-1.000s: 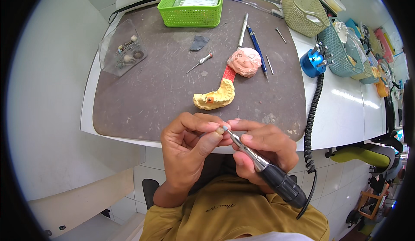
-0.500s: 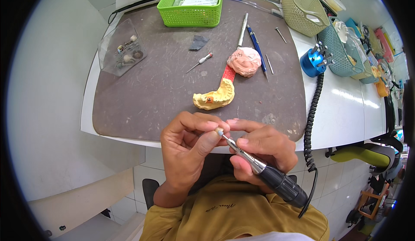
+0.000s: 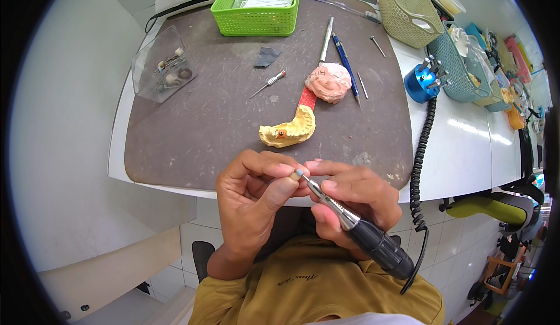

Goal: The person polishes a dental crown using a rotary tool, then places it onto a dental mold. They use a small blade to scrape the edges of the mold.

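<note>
At the near edge of the bench mat, my left hand pinches a small tooth-coloured piece between thumb and fingertips. My right hand is closed around a black-and-silver rotary handpiece, whose small pale blue-grey tip touches or nearly touches that piece. Just beyond my hands lies a cream dental cast with a small orange-and-metal spot on it. A pink cast lies behind it, with a red-patterned strip between them. A coiled black cord hangs beside my right hand.
On the grey mat are a screwdriver, blue pen, metal tools and dark scrap. A clear box sits left, a green basket behind, other baskets and a blue bur holder right.
My hands and the handpiece have shifted very slightly, the tip moving a little against the small piece. The grips are the same and the bench items are unchanged.
</note>
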{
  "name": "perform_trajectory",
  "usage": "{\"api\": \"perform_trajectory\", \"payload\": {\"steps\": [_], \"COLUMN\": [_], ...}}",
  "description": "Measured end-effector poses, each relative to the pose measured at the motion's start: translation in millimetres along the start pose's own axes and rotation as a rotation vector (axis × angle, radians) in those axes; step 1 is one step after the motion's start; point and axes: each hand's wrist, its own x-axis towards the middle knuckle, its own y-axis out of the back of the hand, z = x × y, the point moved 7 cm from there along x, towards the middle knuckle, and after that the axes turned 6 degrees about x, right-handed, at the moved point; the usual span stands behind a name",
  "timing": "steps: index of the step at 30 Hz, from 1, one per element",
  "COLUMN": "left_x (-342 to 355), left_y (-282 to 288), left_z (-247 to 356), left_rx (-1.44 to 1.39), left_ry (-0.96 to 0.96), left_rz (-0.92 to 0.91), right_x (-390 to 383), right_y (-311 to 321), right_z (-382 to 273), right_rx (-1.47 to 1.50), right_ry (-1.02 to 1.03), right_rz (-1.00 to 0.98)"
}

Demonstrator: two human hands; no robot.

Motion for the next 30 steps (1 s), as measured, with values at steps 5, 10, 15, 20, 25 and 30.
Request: {"api": "perform_trajectory", "payload": {"steps": [5,10,15,20,25,30], "left_x": [0.5,0.8,1.4,1.2,1.3,1.3], "left_y": [-0.1,-0.5,-0.7,-0.1,-0.8,-1.9], "left_z": [-0.3,-0.1,0.1,0.0,0.1,0.7], "left_rx": [0.007,-0.003,-0.001,0.004,-0.012,0.006], "left_ry": [-0.003,-0.001,-0.004,-0.010,-0.001,0.006], "left_rz": [-0.006,-0.002,-0.008,0.001,0.003,0.026], "right_x": [-0.2,1.5,2.3,3.1,0.1,-1.9], "right_y": [0.3,-0.1,-0.2,-1.3,-0.4,4.0], "right_z": [1.2,-0.3,-0.1,-0.6,1.0,1.9], "right_rx": [0.016,-0.002,-0.002,0.025,0.054,0.054], "right_ry": [0.027,0.033,0.038,0.018,0.042,-0.003], "right_rz": [-0.022,-0.031,-0.031,-0.039,-0.007,0.053]}}
